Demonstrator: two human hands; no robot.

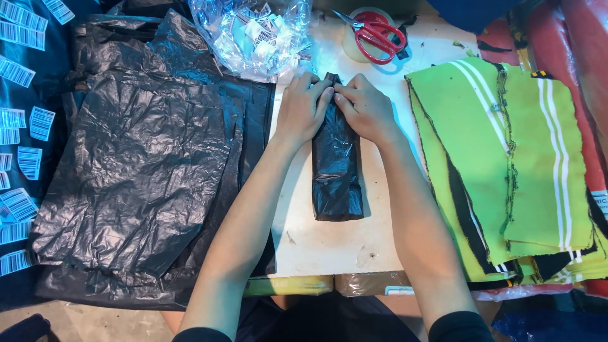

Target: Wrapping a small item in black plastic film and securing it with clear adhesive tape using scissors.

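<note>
Pinching the far end of the black packet (337, 171) with both hands, I keep it flat on the white worktop (316, 244), lengthwise in front of me, so the wrapping stays tight around whatever is inside. My left hand (304, 107) and right hand (365, 109) meet at that end, fingers (323, 95) pressed together on the fold, thumbs tucked close. The near end lies free. The pile of black bags (139, 171) is spread to my left, just beside the packet, within easy reach of that hand. The green cloth pieces (506, 158) with white stripes are stacked to my right. The scissors (373, 31) rest on a tape roll (353, 45) beyond my hands, out of the way, beside a clear bag of labels (253, 35).
</note>
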